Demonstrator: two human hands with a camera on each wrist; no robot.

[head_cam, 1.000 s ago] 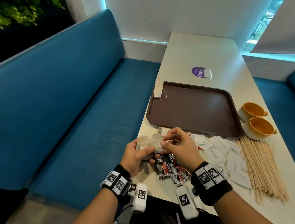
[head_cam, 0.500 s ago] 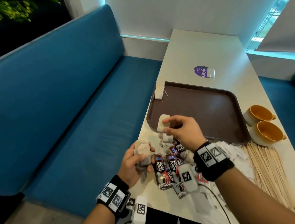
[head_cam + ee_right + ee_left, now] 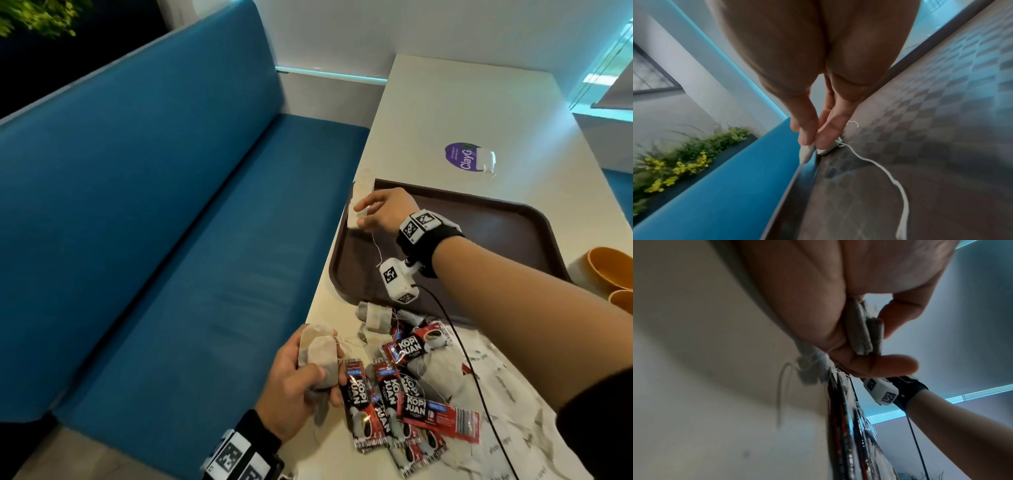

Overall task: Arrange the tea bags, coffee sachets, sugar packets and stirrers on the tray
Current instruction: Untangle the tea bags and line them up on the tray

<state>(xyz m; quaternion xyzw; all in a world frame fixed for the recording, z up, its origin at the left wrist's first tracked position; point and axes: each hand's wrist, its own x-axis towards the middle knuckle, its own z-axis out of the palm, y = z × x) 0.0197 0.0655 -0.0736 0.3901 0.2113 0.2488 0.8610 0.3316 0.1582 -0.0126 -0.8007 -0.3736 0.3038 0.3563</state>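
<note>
My right hand (image 3: 362, 216) reaches over the far left corner of the brown tray (image 3: 496, 233) and pinches a tea bag (image 3: 352, 221) by thumb and fingers, its string hanging down. In the right wrist view the pinched tea bag (image 3: 805, 154) sits at the tray's rim (image 3: 797, 181). Another tea bag (image 3: 363, 190) lies on that corner. My left hand (image 3: 322, 370) stays at the table's near edge and grips a small stack of tea bags (image 3: 318, 353), seen edge-on (image 3: 861, 331) in the left wrist view. Coffee sachets (image 3: 400, 390) and white sugar packets (image 3: 496, 394) lie beside it.
Loose tea bags (image 3: 376, 317) lie just before the tray's near edge. Two orange cups (image 3: 609, 270) stand right of the tray. A purple sticker (image 3: 460, 157) is on the table beyond it. A blue bench (image 3: 171, 240) runs along the table's left side.
My right hand took one tea bag from the left hand's stack and carried it forward to the tray's far left corner. The left hand kept its tea bags and barely moved.
</note>
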